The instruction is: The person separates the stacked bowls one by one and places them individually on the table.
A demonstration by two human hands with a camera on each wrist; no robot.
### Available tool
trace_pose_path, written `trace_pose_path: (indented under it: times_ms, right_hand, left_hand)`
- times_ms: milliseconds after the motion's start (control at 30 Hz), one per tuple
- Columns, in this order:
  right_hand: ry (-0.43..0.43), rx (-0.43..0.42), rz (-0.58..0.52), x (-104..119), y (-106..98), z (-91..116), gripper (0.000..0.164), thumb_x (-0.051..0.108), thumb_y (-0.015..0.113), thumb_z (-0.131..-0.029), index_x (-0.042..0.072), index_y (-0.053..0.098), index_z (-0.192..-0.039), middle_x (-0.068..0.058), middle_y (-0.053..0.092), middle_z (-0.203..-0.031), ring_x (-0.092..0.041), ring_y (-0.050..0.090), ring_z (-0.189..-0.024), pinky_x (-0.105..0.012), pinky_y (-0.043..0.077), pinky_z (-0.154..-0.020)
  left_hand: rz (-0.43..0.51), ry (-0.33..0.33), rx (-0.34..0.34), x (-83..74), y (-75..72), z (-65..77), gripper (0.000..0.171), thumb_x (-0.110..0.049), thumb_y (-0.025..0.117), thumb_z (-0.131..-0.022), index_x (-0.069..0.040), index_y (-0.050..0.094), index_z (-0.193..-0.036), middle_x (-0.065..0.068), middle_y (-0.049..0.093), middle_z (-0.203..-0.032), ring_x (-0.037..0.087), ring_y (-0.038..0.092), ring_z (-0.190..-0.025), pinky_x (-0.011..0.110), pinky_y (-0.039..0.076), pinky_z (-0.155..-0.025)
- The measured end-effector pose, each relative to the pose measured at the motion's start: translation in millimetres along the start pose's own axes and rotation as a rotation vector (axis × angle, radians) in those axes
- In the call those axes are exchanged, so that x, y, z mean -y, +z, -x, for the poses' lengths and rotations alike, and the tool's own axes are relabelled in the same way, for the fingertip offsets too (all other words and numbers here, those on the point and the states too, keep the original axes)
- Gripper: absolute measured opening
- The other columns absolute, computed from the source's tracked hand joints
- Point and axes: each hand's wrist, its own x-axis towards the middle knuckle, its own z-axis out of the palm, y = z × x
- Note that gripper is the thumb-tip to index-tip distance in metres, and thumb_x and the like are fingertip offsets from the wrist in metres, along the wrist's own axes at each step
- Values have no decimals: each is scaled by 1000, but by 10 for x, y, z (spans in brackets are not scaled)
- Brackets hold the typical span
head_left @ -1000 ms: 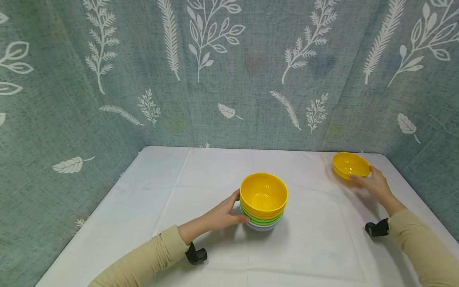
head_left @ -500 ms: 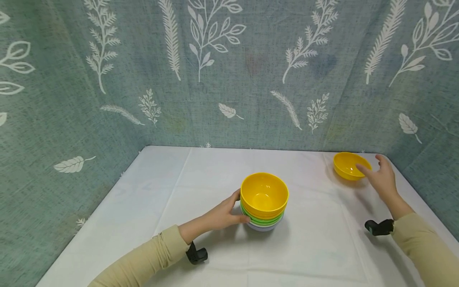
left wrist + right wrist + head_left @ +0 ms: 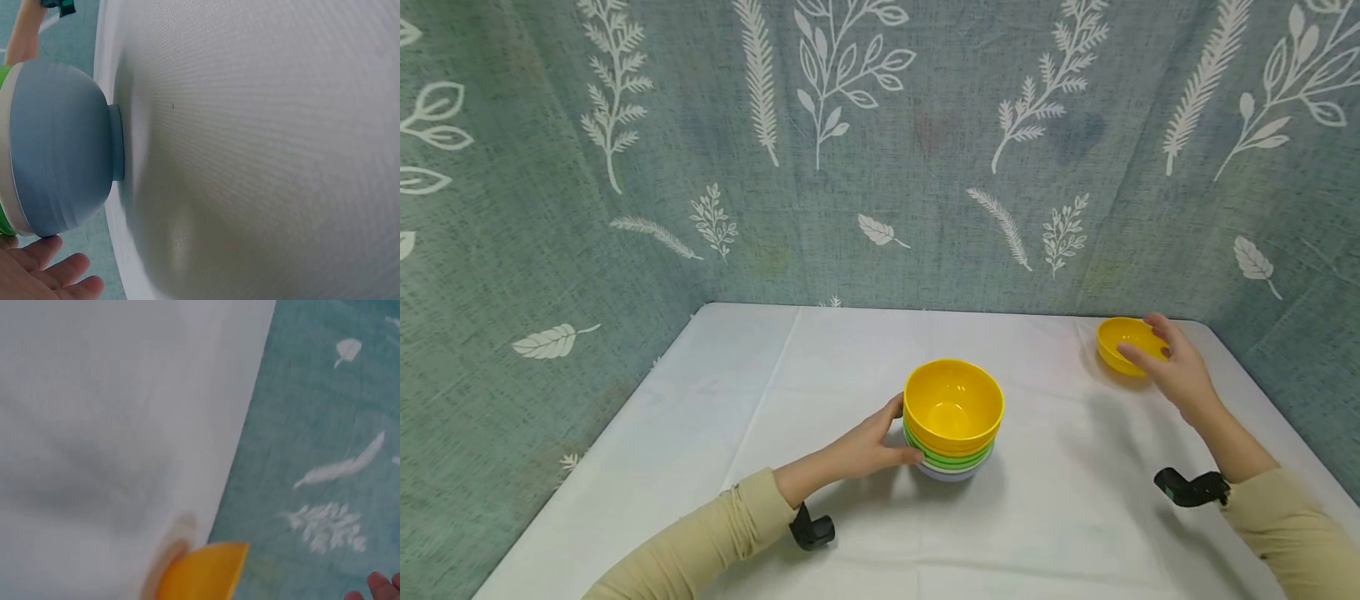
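Head view: note the left hand [image 3: 868, 450], thumb and fingers round the bowl stack [image 3: 953, 417] near mid-width of the table [image 3: 1037, 542]; beyond, the right hand [image 3: 1180, 375], spread, clear of the yellow bowl [image 3: 1117, 343] by the far right corner. Probably light, stiff, slick: grasp by the rim.

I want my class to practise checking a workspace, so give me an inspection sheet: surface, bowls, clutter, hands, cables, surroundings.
Surface: white table, lightly creased; one small dark speck.
Bowls: nested stack near the middle, yellow on top, green below, blue bowl lowest; lone yellow bowl near the far right corner, upright.
Clutter: nothing seen.
Hands: left hand touches the stack's left side; right hand is by the lone yellow bowl, fingertips apart from it. Black device at the left wrist, another at the right.
Cables: nothing seen.
Surroundings: green-grey curtain with white leaf prints.
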Motion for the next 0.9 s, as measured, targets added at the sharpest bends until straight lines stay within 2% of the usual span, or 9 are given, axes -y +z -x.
trace_pose_path:
  times_ms: [100,300,500,700,900]
  right_hand:
    - [-68,63,-20,178,61,71,76,30,55,-91,-4,13,-144,-30,17,-145,-47,14,-131,-61,11,-105]
    - [-115,203,-41,447,230,160,74,27,58,-90,2,16,-145,-25,19,-147,-45,15,-133,-63,14,-104]
    - [-207,279,-10,694,431,253,75,25,64,-86,4,22,-144,-21,26,-146,-40,20,-133,-61,18,-104]
    - [-290,379,12,826,652,313,74,25,65,-84,7,26,-143,-19,28,-146,-41,24,-132,-62,22,-103]
    - [-315,494,14,915,858,347,79,27,67,-82,13,22,-146,-13,23,-149,-41,20,-134,-66,22,-100]
  left_hand:
    - [4,3,0,-4,-4,-1,98,-64,57,-77,-15,9,-148,6,28,-148,26,31,-133,54,28,-104]
    - [6,9,-1,-6,-7,3,98,-65,55,-77,-15,9,-148,7,29,-147,26,33,-132,54,29,-103]
    - [15,19,-1,-3,-5,4,97,-65,55,-78,-16,9,-148,6,30,-147,26,33,-132,55,29,-103]
    - [19,16,-2,-7,-4,6,95,-62,56,-79,-16,9,-148,6,30,-147,26,33,-131,55,29,-103]
    - [17,21,-5,-4,0,7,94,-61,56,-80,-16,10,-147,7,32,-146,27,33,-131,56,29,-103]
